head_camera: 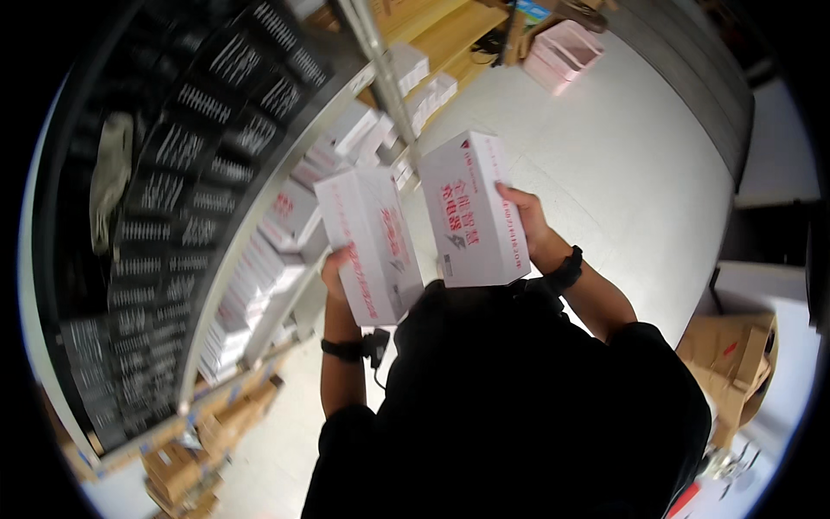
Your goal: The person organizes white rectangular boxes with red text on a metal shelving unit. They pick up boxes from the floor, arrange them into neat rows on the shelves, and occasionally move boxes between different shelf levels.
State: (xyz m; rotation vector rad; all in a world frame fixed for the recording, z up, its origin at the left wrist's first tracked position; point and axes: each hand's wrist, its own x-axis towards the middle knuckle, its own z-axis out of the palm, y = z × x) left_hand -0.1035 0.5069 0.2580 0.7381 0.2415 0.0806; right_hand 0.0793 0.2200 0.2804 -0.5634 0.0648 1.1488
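Observation:
My left hand (335,272) grips a white carton (369,243) with red printing by its outer side; the carton is tilted, and most of my fingers are hidden beneath it. A second white carton (472,214), also printed in red and with a grey lightning mark, is held in my right hand (528,217). My right thumb lies along its edge. Both cartons look closed and are held side by side before my chest, a narrow gap between them.
At left stands a metal shelf rack (220,272) with rows of black boxes (168,149) on top and white cartons (285,214) below. A pink plastic crate (563,55) sits on the floor ahead. Brown cardboard boxes lie at lower left (172,470) and right (726,363).

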